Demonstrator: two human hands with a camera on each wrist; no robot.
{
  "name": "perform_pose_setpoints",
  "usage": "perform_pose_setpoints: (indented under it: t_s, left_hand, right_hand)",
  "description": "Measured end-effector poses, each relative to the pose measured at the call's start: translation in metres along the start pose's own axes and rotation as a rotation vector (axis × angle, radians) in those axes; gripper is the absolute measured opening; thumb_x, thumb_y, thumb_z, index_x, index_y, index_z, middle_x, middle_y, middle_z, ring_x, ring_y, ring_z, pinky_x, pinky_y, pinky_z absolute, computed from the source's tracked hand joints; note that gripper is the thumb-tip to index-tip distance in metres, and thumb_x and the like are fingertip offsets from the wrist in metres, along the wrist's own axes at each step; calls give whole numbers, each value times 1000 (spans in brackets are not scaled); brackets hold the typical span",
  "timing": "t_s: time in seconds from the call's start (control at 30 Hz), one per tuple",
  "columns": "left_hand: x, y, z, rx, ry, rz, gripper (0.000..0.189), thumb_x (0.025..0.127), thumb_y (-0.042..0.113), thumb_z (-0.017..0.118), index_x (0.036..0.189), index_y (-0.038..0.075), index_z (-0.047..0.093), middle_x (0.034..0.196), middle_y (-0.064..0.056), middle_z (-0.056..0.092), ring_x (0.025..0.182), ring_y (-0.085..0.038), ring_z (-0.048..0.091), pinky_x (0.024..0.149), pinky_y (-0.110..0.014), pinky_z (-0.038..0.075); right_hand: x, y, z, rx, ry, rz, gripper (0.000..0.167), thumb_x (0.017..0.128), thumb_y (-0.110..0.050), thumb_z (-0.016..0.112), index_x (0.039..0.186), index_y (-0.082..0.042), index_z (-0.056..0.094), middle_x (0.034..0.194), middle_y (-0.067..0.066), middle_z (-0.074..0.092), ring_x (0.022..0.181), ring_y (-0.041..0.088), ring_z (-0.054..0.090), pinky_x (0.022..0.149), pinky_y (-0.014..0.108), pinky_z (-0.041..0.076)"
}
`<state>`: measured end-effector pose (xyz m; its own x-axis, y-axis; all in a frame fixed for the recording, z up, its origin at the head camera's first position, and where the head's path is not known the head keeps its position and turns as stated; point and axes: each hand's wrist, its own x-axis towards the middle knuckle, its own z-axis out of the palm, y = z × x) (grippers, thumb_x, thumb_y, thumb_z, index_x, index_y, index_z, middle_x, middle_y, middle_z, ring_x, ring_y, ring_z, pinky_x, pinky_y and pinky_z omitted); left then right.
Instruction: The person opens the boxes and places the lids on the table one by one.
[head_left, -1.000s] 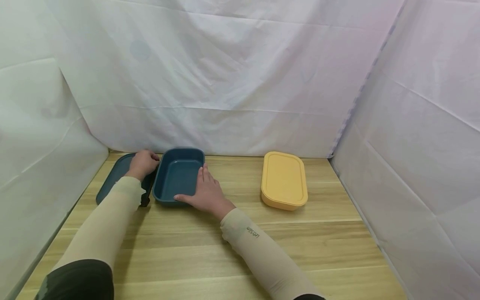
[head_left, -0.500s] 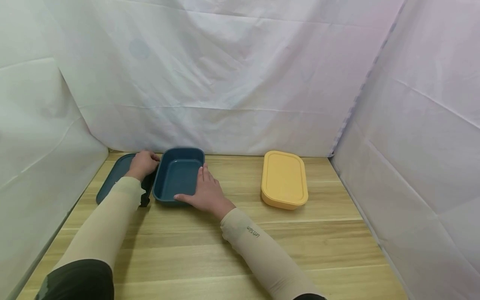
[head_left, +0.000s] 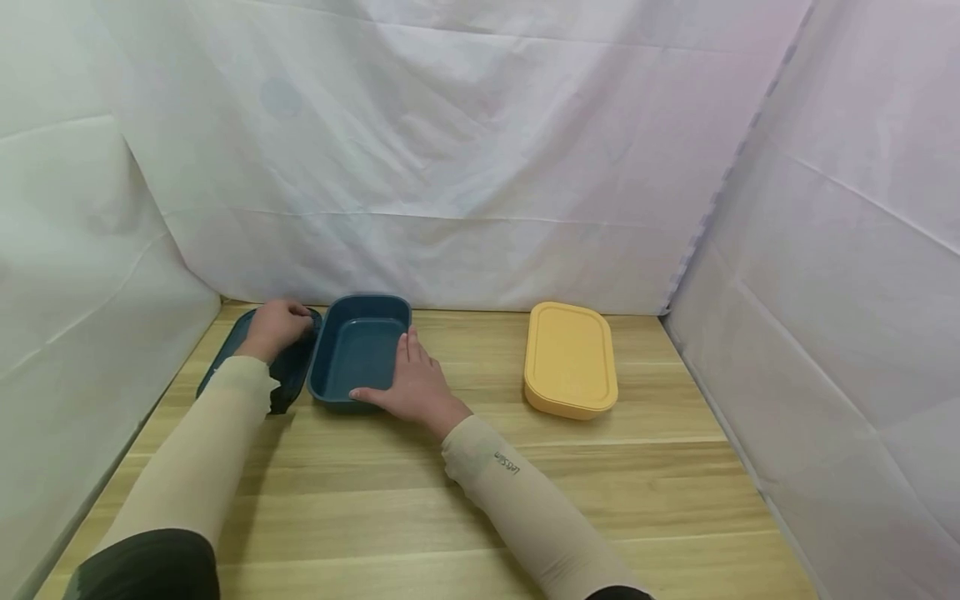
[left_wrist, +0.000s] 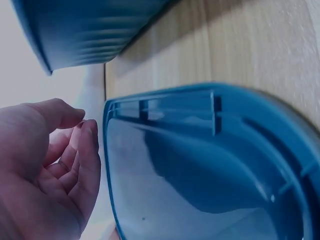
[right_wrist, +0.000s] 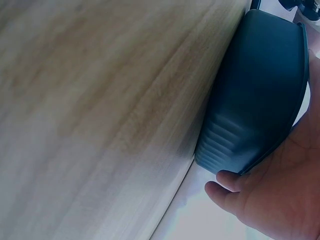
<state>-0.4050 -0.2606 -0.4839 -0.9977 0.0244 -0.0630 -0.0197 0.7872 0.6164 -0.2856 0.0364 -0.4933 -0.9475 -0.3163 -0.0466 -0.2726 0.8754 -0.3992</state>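
Observation:
A dark blue lid point(head_left: 294, 367) lies on the table at the far left, its ridged underside up in the left wrist view. Over it in the head view is my left hand point(head_left: 277, 327), which partly hides it. The left wrist view has this hand point(left_wrist: 55, 165) beside the lid's edge point(left_wrist: 106, 150), fingers loosely curled, thumb near the index finger, nothing visible between them. Just right of the lid stands a dark blue lidless lunch box point(head_left: 363, 354). My right hand point(head_left: 412, 387) rests against its right rim and near front corner, thumb spread from fairly straight fingers.
A yellow lunch box point(head_left: 570, 358) with its lid on stands farther right. The wooden table point(head_left: 420, 517) is walled by white cloth point(head_left: 420, 150) at the back and on both sides.
My left hand has shifted slightly left, and the lid's right part now shows wider and flatter beside the blue box. The right hand and both boxes stay in place.

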Motion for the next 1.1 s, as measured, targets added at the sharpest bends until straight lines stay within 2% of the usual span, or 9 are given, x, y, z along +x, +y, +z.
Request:
perform_pose_setpoints:
  t_s: [0.13,0.33,0.47,0.67,0.83,0.93,1.03,1.1]
  left_hand:
    - [-8,2,-8,-34,19,7,40,113,22,58,136,-8,69,138,-34,65,112,-48,70,94,-62,57]
    - [-22,12,-20,-25,61,55,40,114,23,54,138,-6,69,147,-33,61,124,-51,61,99,-66,51]
    - [-29,20,-25,-41,90,90,40,114,24,55,137,-5,71,137,-31,67,118,-48,64,95,-64,53]
    - [-37,33,-29,-73,116,104,43,116,30,53,136,-3,72,125,-28,73,108,-42,68,88,-58,55]
    - [-45,56,-29,-62,163,153,40,115,30,54,133,0,75,126,-24,74,109,-40,69,85,-55,56]
    - [-53,74,-24,-81,172,195,37,115,28,57,131,2,76,123,-23,75,104,-38,72,81,-53,58]
    - [-60,88,-13,-103,164,252,33,115,28,59,131,5,77,117,-19,77,97,-34,73,78,-51,60]
    - [-66,98,-3,-125,137,283,30,115,28,60,131,8,77,118,-16,77,99,-32,72,80,-51,60]
  right_hand:
    - [0,0,-1,-4,-5,7,133,91,-94,56,178,-6,7,186,14,-6,171,28,12,132,51,28]
    - [2,-1,-2,-16,2,13,135,89,-94,58,178,-5,10,186,15,-2,170,28,15,132,50,30]
    - [3,0,-1,-17,10,8,135,88,-94,60,178,-5,12,186,15,0,170,28,14,132,50,30]
    - [2,2,0,34,2,0,135,89,-95,57,177,-4,10,186,15,-1,171,29,11,133,50,28]
    - [-5,8,-13,99,-11,-22,131,93,-91,57,178,-5,6,186,14,0,171,30,11,133,51,26]
    - [-13,17,-25,194,7,-44,121,97,-82,63,178,-8,13,184,12,17,168,31,24,130,53,33]
    - [-25,29,-39,280,33,-39,107,99,-76,67,175,-9,32,176,12,39,160,32,40,126,53,40]
    - [-32,37,-48,314,48,-19,98,101,-74,67,169,-8,44,169,13,49,156,33,46,124,53,42]
